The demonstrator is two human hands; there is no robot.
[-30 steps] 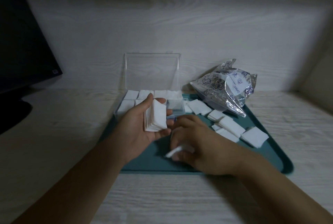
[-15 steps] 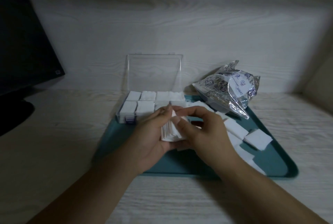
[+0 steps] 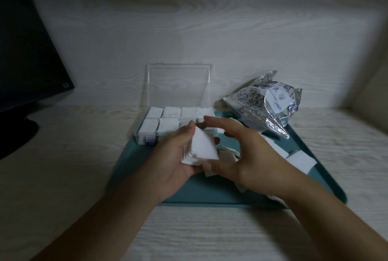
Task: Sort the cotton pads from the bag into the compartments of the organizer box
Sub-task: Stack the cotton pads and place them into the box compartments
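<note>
- I see my left hand [image 3: 176,155] over the tray [image 3: 201,194], fingers curled round a stack [image 3: 199,147] of cotton pads, thumb at the top edge.
- My right hand [image 3: 241,153] is just at 3 o'clock of the stack, fingers spread and arched over it. The thumb lies low near the stack's bottom corner; I cannot tell whether it touches the pads or pinches one.
- The box [image 3: 172,126] sits at 12 o'clock of my hands, at the tray's far left end, with its clear lid [image 3: 178,86] standing upright.
- Done so far, as I judge it: the back row's four compartments show white, and the front row's two left ones look full. The front right compartments are partly hidden behind my fingers; they seem less full, but I cannot say how much.
- Left to do: loose pads [image 3: 300,160] lie scattered on the tray at 3 o'clock of my hands, some tucked under the right hand and wrist.
- The bag [image 3: 266,105] lies crumpled at 1 o'clock, on the tray's far right corner. I cannot see whether any pads remain inside.
- I would call the task well past halfway: the stack in hand needs squaring and dropping into a front right compartment, then the loose pads gathered.
- The tray rests on a pale wood-grain tabletop [image 3: 63,176]; a dark monitor [image 3: 25,61] stands at 10 o'clock.
</note>
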